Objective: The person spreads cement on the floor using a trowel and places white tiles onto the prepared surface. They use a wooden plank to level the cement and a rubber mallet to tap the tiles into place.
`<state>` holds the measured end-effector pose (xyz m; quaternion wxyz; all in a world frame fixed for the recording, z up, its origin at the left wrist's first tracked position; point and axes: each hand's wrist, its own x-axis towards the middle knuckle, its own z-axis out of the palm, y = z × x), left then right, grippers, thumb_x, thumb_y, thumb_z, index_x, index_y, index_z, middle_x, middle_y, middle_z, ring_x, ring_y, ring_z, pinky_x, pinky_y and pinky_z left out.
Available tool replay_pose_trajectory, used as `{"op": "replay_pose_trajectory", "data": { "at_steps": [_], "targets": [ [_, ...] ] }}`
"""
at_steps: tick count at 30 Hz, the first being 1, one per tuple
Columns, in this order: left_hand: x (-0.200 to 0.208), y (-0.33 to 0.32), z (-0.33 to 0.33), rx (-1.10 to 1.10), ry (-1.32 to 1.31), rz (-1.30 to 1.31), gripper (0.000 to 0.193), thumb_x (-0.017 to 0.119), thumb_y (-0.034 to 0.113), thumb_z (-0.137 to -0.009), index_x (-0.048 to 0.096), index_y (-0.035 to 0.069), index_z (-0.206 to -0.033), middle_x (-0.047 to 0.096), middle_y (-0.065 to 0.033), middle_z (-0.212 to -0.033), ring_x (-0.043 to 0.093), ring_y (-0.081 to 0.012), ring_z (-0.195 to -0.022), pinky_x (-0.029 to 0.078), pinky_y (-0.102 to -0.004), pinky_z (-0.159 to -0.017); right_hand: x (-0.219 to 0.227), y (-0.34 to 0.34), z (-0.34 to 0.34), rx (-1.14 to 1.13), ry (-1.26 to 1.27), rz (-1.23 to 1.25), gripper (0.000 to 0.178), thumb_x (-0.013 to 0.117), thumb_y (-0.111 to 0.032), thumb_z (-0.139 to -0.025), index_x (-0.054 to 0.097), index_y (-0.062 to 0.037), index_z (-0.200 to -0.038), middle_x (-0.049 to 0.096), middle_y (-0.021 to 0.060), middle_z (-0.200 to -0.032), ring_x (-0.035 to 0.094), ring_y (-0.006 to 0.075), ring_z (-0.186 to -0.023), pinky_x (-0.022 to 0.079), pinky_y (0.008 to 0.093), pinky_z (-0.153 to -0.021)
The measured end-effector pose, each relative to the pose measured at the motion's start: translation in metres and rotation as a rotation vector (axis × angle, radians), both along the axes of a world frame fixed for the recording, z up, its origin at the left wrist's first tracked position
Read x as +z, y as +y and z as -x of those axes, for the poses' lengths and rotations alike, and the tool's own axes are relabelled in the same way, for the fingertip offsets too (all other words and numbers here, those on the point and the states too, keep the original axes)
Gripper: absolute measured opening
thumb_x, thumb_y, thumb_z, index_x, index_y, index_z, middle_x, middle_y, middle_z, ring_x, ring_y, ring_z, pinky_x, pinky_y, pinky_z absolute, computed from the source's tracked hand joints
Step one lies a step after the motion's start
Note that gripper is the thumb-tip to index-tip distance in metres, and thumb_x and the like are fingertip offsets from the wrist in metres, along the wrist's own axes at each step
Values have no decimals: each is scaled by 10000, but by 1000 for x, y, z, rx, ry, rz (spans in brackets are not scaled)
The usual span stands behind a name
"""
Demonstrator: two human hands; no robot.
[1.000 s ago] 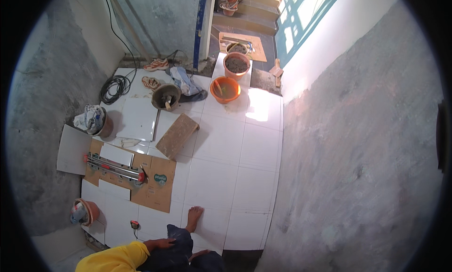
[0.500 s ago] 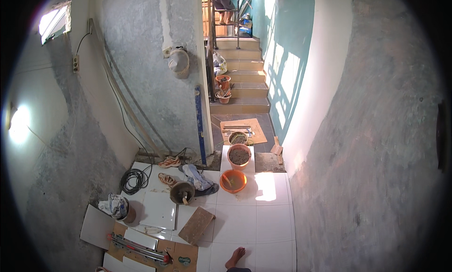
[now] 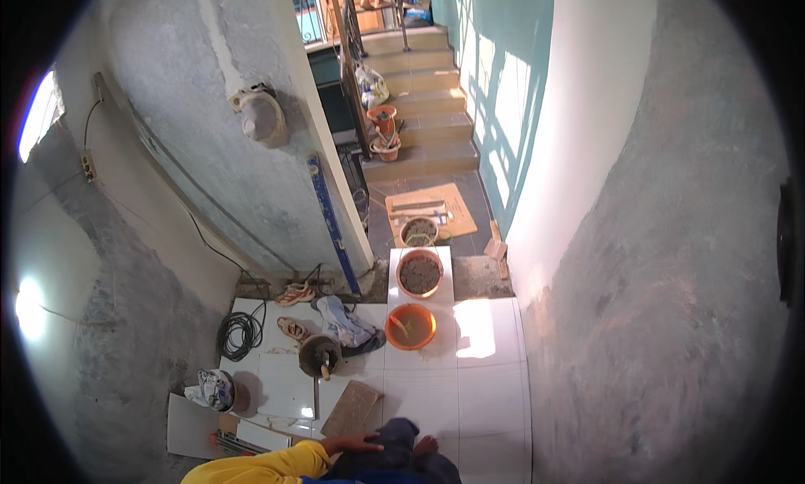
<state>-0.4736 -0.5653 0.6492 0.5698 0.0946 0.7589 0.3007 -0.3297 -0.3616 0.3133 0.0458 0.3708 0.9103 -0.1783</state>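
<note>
Left hand (image 3: 354, 443) rests on dark, perhaps denim trousers (image 3: 399, 435).

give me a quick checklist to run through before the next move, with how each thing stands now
1. Left hand free of tools: ok, it rests on a dark trouser leg.
2. Right hand free: cannot tell, it is out of view.
3. Brown block off the white floor tiles: not ok, it lies on them.
4. Orange tub upright: ok.
5. Black cable coiled: ok, most of it lies in a loop.
6. Blue bar secured: cannot tell, it leans against the grey wall.
</note>
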Motion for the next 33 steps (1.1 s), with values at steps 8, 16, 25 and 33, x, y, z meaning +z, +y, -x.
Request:
{"op": "replay_pose_trajectory", "data": {
  "at_steps": [8,16,25,33],
  "targets": [
    [-5,31,228,243,188,43,634,723,475,-953,663,2,-1371,774,-199,-1061,759,-278,-955,564,-384,-884,112,59,-16,-139,-123,547,428,564,-366,-1085,660,-34,-1338,696,184,-1321,657,337,-1233,507,391,-1022],
    [-151,117,562,257,544,105,498,712,426,-949,709,24,-1242,763,-182,-989,747,-293,-952,554,-424,-854,260,75,-6,-539,-297,845,434,568,-364,-1083,655,-28,-1343,697,184,-1318,656,326,-1236,504,384,-1026],
    [-270,191,883,-71,1145,229,764,871,349,-802,599,-28,-1409,627,-258,-1395,586,-404,-1320,454,-494,-1122,318,46,73,-867,-432,1050,440,572,-363,-1081,649,-21,-1349,698,184,-1314,654,314,-1240,501,377,-1031],
    [-286,208,908,-89,412,321,409,786,407,-882,762,0,-913,697,-95,-716,668,-211,-684,515,-392,-699,323,14,121,-1068,-376,1181,447,576,-361,-1080,644,-15,-1354,699,184,-1310,652,303,-1243,498,371,-1034]
  ]
}}
